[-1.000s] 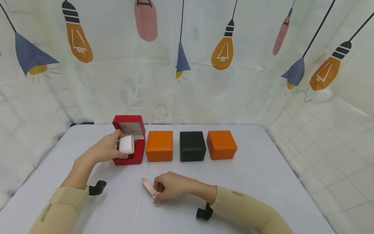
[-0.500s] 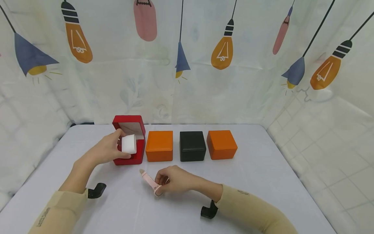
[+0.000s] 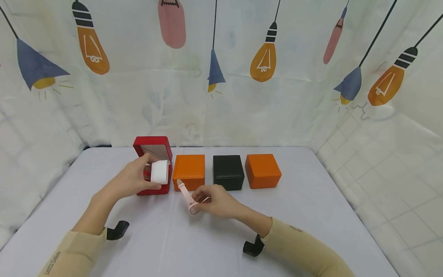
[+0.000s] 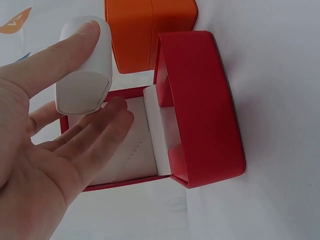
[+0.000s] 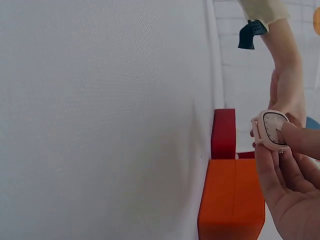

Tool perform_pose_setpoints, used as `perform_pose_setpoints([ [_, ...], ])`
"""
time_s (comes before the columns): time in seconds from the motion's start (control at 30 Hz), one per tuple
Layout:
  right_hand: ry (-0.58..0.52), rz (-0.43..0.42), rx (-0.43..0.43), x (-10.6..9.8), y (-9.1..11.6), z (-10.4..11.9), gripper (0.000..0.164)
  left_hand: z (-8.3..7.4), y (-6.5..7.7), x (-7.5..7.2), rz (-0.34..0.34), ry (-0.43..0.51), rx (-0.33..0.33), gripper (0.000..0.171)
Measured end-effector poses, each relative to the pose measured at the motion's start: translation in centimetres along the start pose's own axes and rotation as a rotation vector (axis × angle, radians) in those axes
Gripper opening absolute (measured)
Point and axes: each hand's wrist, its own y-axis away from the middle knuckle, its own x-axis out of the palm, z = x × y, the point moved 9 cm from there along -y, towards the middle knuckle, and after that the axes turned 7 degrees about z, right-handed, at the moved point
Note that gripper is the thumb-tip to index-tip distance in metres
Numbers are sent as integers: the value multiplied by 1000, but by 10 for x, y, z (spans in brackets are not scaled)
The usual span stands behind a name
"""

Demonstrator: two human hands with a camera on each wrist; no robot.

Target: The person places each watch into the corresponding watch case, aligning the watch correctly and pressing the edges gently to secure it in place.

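My left hand (image 3: 133, 177) pinches a white watch cushion (image 3: 159, 172) between thumb and fingers, over the front of the open red box (image 3: 152, 140). In the left wrist view the cushion (image 4: 85, 70) is a smooth white roll, raised out of the box, whose lid lining (image 4: 130, 145) is pale. My right hand (image 3: 216, 201) pinches a pink wristwatch (image 3: 188, 199) by its case, thumb over the dial. Its strap points up and left, overlapping the front of the nearer orange box in the head view. The watch's face (image 5: 274, 129) shows in the right wrist view.
Right of the red box stand a closed orange box (image 3: 189, 173), a closed black box (image 3: 228, 173) and a second orange box (image 3: 263, 171) in a row. A white cloth covers the table (image 3: 311, 231). A curtain printed with lamps (image 3: 207, 115) hangs behind.
My right hand has lifted the watch off the table and carried it up toward the boxes. My left hand has drawn the white cushion rightward and out of the red box.
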Motion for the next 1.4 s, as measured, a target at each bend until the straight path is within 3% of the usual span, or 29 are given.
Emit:
perform_pose_setpoints([
  [0.37, -56, -122, 18, -25, 8, -3, 33, -9, 3, 4, -13, 118, 60, 68],
  [0.6, -11, -164, -3, -38, 13, -1, 33, -15, 4, 9, -13, 160, 47, 68],
  [0.8, -21, -198, -19, -51, 17, -1, 37, -30, 4, 12, -37, 165, 118, 70],
  [1.4, -7, -267, -20, -73, 26, 1, 34, -61, -9, 46, -16, 205, 196, 77],
])
